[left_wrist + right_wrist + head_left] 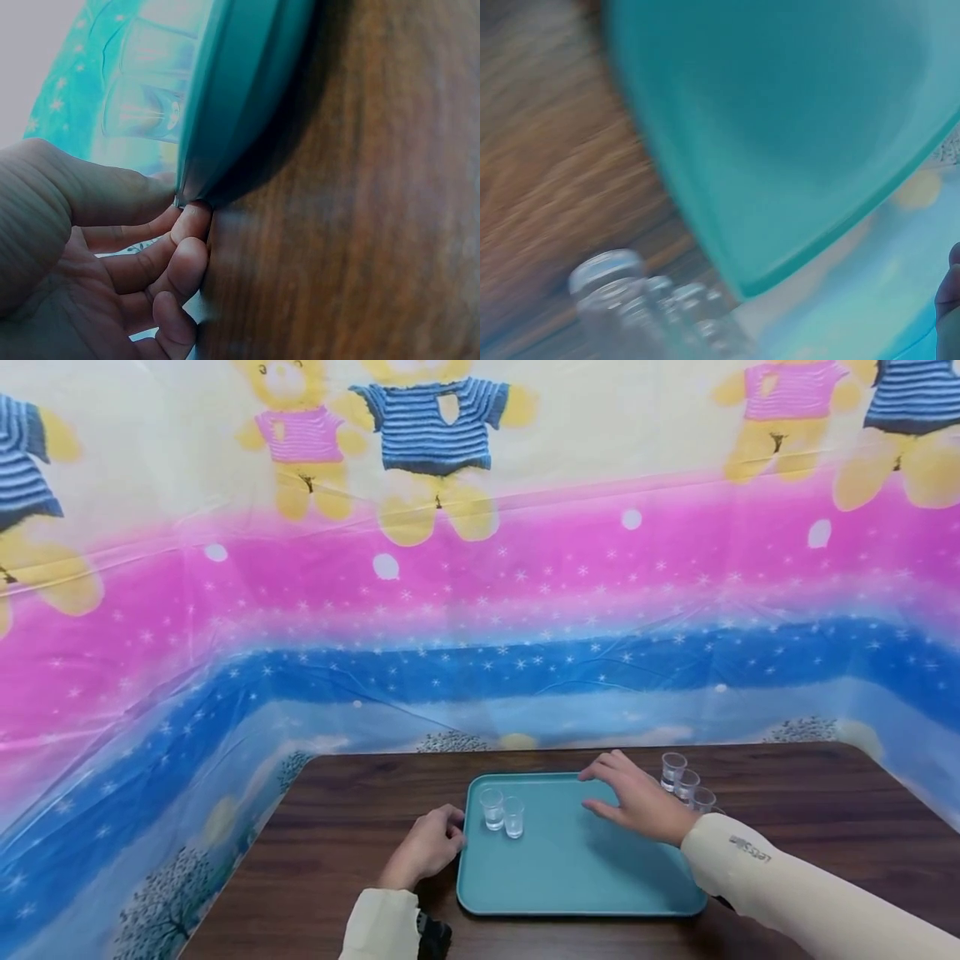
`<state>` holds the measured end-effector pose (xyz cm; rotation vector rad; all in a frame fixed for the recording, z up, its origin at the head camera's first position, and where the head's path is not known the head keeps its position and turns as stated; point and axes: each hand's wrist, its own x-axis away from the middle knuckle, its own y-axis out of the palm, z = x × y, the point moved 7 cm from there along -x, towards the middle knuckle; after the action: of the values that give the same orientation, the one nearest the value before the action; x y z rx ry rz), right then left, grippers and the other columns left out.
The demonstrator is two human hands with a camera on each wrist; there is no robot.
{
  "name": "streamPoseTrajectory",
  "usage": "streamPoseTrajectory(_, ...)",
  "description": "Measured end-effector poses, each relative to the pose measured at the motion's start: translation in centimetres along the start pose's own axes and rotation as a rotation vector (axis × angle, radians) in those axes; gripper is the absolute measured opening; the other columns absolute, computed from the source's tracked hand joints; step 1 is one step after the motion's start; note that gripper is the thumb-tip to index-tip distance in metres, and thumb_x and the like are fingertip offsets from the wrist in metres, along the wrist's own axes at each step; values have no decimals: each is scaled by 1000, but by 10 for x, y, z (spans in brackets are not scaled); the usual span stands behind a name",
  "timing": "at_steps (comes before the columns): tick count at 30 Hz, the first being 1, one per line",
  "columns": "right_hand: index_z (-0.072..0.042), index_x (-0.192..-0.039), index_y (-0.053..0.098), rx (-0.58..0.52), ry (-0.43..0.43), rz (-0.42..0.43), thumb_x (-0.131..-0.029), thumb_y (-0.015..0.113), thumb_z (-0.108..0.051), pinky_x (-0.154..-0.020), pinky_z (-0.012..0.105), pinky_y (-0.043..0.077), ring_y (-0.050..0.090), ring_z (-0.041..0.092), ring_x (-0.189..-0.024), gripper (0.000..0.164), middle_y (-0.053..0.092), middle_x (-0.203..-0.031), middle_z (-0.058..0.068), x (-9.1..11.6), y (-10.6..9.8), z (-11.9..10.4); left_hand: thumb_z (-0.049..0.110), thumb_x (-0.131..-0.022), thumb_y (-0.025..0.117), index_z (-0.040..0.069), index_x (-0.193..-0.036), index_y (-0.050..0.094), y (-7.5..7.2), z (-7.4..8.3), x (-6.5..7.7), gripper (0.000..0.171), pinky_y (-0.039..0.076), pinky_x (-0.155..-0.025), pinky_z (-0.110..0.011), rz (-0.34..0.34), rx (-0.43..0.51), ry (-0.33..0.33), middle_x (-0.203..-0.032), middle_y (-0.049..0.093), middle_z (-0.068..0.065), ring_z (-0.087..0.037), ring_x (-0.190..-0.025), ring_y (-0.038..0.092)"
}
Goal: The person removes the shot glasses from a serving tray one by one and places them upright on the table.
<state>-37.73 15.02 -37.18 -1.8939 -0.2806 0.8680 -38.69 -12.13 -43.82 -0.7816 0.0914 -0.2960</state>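
Note:
A teal tray [562, 877] lies on the dark wooden table. On its left part stand two small clear shot glasses, one [492, 810] slightly behind the other [513, 818]. My left hand [429, 845] is at the tray's left edge; in the left wrist view its thumb [127, 193] and forefinger pinch the rim. Above the right half of the tray my right hand [637, 797] reaches with fingers spread, holding nothing. Just right of the tray, a row of shot glasses [673, 772] stands upright, partly hidden behind my right wrist.
The wooden table [345, 827] extends on both sides of the tray. A printed cloth [525, 677] with bears and snowflakes hangs behind it and along the sides. In the right wrist view, the row of glasses [615, 292] sits close to the tray's corner.

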Motion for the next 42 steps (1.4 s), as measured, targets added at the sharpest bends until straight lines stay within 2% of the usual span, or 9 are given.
streamPoseTrajectory(4,-15,-113,62,-5,-6,-6,-86,71,-22,-82,38,47,50,15,-102,30,54,-110,-3,-11,8,-9,5,-93,56,-4,-124,52,-1,3,1,33,41,-59,-34,2,-1,18,-82,52,-5,-19,-67,49)
streamPoseTrajectory(9,-16,-115,62,-21,31,-52,-86,70,-25,-84,38,46,49,14,-104,31,54,-112,-3,-24,19,-20,5,-93,56,-4,-124,52,-1,7,2,32,40,-59,-35,1,2,28,-82,52,-5,-19,-67,48)
streamPoseTrajectory(17,-8,-119,61,-73,32,-138,-88,68,-29,-84,36,46,49,17,-103,38,53,-112,0,-40,40,-38,5,-93,56,-3,-123,53,0,7,-1,30,41,-60,-35,1,-4,21,-83,52,-5,-20,-68,49)
streamPoseTrajectory(23,-7,-119,61,-88,21,-177,-90,66,-28,-82,34,47,50,19,-99,36,55,-110,2,-48,54,-47,5,-93,55,-2,-122,54,0,7,0,29,40,-58,-35,3,8,20,-82,52,-6,-20,-67,49)
streamPoseTrajectory(33,-9,-112,61,-62,-19,-153,-88,68,-25,-78,32,47,47,13,-92,30,54,-101,-1,-48,63,-47,5,-93,56,-3,-121,54,2,6,0,29,41,-59,-34,-3,5,20,-81,53,-5,-19,-67,50)
streamPoseTrajectory(42,-9,-110,60,-76,-32,-114,-87,69,-23,-77,32,47,49,16,-91,28,54,-99,-2,-47,54,-46,5,-93,57,-3,-122,54,-2,2,2,30,41,-59,-35,6,3,10,-81,53,-5,-19,-68,50)
